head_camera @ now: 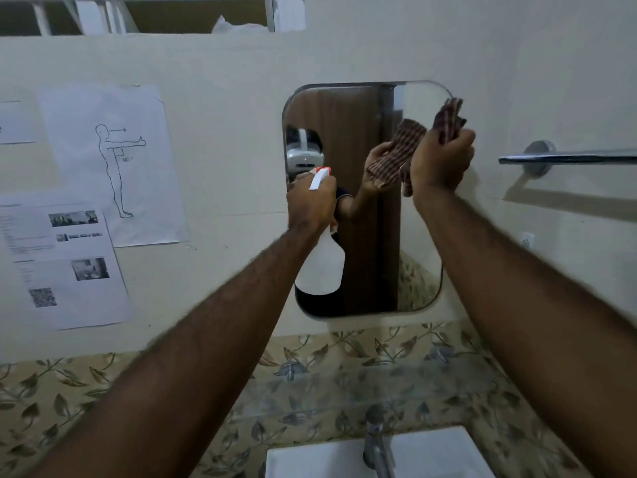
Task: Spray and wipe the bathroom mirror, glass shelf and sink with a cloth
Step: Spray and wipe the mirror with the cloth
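A rounded mirror hangs on the cream wall. My left hand grips the neck of a white spray bottle with a red and white trigger head, held up in front of the mirror's left side. My right hand grips a striped brown cloth bunched against the mirror's upper right edge. The cloth and hand show again as a reflection in the glass. Below the mirror a glass shelf juts out, and under it sits the white sink with its chrome tap.
Printed paper sheets are taped to the wall on the left. A chrome towel bar sticks out on the right. Leaf-patterned tiles run behind the shelf and sink. An open vent sits high up.
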